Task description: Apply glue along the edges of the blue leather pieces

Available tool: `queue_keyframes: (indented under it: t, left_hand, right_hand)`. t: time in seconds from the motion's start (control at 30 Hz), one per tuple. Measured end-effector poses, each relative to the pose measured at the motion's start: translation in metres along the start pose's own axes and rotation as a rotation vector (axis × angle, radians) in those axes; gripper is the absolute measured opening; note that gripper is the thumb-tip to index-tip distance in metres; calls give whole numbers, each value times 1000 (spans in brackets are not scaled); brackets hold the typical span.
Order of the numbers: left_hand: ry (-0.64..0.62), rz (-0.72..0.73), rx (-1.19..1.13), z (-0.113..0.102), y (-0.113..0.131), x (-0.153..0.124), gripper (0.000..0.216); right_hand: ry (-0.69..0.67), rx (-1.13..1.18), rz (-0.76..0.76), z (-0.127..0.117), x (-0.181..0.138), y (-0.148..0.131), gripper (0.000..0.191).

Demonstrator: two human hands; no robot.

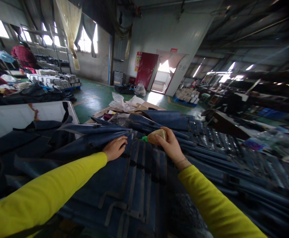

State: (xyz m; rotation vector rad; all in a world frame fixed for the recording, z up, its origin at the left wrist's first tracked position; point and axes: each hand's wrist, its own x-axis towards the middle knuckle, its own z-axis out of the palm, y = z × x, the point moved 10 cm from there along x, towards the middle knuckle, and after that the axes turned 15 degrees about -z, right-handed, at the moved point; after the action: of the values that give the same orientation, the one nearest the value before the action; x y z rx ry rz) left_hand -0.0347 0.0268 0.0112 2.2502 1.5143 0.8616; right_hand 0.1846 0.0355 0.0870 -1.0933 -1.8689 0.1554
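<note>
A big stack of dark blue fabric pieces (144,178) with sewn straps lies in front of me. My left hand (115,147), in a yellow sleeve, rests on the top piece with its fingers curled over the fold. My right hand (170,145) is closed round a small tan squeeze bottle (158,135) with a green nozzle (143,138). The nozzle points left, just above the fabric and close to my left fingertips.
More blue pieces fan out to the right (209,138). A white bin (15,115) stands at the left. A person in red (24,54) works far left by stacked goods. Cardboard and plastic bags (126,104) lie beyond the stack; a red door (146,69) stands open.
</note>
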Motion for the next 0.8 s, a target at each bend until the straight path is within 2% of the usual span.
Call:
queue_keyframes:
  t: [0.37, 0.6, 0.8]
  left_hand:
    - [-3, -2, 11, 1, -2, 2, 19]
    - [3, -1, 3, 1, -2, 1, 19]
    - [1, -4, 2, 0, 0, 1, 19]
  right_hand:
    - [-275, 214, 253, 18, -30, 4, 43]
    - [-185, 169, 212, 9, -29, -1, 46]
    - [-291, 266, 228, 15, -42, -13, 42]
